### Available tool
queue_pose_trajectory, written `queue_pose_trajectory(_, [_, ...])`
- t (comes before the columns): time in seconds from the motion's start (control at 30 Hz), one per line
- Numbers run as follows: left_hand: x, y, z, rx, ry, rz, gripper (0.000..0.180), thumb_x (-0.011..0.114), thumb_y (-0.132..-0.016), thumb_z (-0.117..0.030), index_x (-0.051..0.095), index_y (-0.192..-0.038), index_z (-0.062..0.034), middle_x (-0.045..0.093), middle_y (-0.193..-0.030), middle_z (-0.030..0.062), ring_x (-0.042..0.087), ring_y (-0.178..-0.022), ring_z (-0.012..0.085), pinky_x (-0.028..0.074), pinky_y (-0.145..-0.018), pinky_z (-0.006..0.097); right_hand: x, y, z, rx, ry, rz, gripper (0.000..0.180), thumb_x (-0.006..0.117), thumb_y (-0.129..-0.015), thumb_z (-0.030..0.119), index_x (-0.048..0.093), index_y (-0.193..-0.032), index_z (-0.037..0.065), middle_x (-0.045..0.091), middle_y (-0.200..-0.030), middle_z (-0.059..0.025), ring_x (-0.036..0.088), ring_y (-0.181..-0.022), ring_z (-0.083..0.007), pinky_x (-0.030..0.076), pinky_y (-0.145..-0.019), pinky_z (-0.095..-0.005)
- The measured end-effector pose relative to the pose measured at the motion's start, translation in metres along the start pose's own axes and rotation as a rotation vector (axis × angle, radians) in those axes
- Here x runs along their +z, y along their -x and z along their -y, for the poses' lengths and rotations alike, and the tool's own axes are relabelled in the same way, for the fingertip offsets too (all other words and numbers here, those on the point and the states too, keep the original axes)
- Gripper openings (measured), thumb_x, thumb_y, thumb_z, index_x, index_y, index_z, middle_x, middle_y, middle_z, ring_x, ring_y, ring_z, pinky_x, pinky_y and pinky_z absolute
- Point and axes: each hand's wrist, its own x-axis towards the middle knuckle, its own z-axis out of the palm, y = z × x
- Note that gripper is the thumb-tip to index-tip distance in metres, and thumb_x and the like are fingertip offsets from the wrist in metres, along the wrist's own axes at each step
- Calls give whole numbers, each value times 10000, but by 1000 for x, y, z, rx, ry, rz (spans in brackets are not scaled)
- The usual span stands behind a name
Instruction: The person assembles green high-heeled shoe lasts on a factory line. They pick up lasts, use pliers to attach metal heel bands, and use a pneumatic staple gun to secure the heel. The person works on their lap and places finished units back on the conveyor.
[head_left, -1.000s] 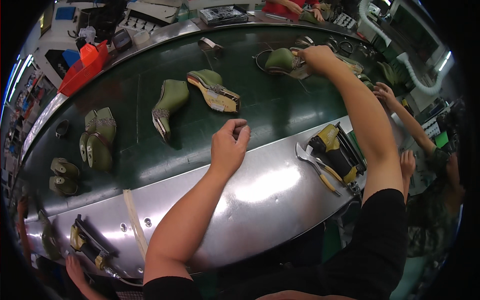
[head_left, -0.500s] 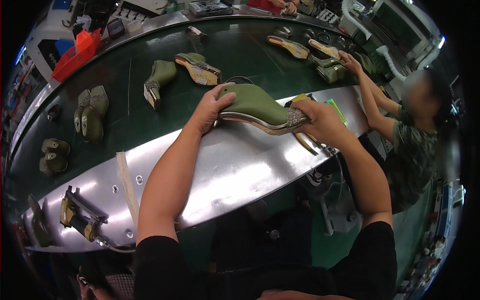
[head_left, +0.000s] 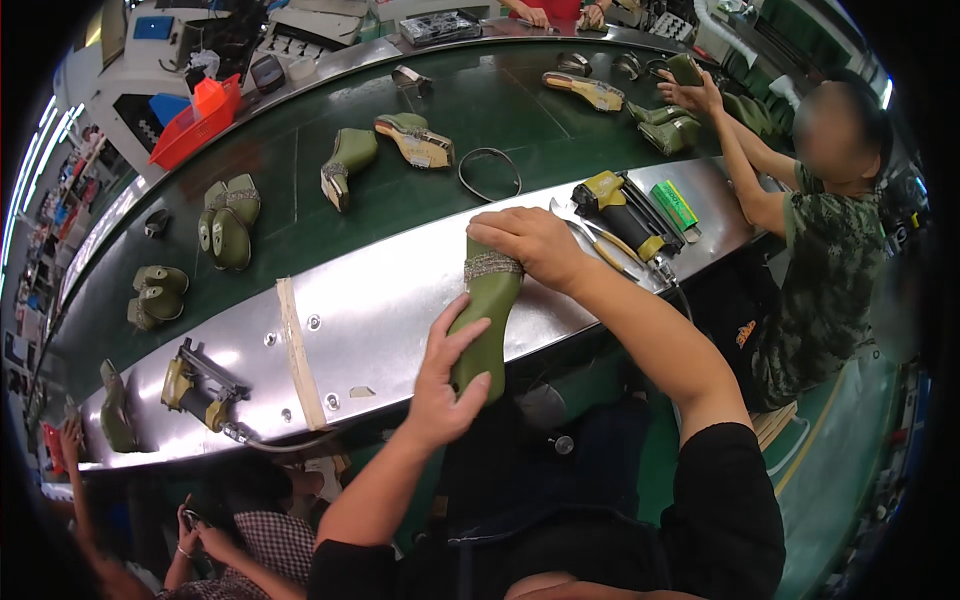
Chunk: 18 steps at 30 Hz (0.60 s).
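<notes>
A green shoe last (head_left: 489, 320) with a sparkly strap across its toe end lies in both my hands, over the metal ledge's near edge. My left hand (head_left: 443, 378) grips its heel part, the thumb and fingers spread along the side. My right hand (head_left: 533, 245) wraps over the toe end and covers its tip, just beyond the strap. The last's underside is turned away from view. To the right of my right hand lie pliers (head_left: 607, 244), a yellow-and-black staple gun (head_left: 622, 212) and a small green box (head_left: 676, 206).
The steel ledge (head_left: 375, 330) borders a green belt (head_left: 285, 160) with several green lasts (head_left: 350, 155) and a wire ring (head_left: 490, 175). Another staple gun (head_left: 200, 388) lies left. A co-worker in camouflage (head_left: 825, 240) sits right, holding a green last (head_left: 684, 70). A red basket (head_left: 195, 125) stands far left.
The last has gone from lying sideways, its sole edge showing, to pointing away from me, lower and nearer. The right hand shifted from the strap to the toe end; the left took the heel nearer me.
</notes>
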Motion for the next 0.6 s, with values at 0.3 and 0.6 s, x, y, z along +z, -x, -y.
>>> queue_pose_trajectory(0.3, [93, -16, -3, 116, -336, -151, 610, 677, -777, -25, 617, -1376, -131, 354, -1606, 262, 296, -1511, 516, 263, -1240, 568, 1, 13, -51, 275, 142, 42, 521, 589, -925, 55, 605, -1436, 159, 582, -1508, -88, 625, -1282, -340, 542, -1012, -456])
queue_pose_trajectory(0.6, [119, -28, -4, 122, -368, -286, 589, 709, -767, -32, 644, -1341, -147, 406, -1565, 258, 347, -1473, 524, 289, -1211, 589, 62, -22, -137, 697, -78, 293, 501, 644, -1000, 196, 551, -1469, 45, 400, -1608, -264, 468, -1421, -466, 422, -1170, -508])
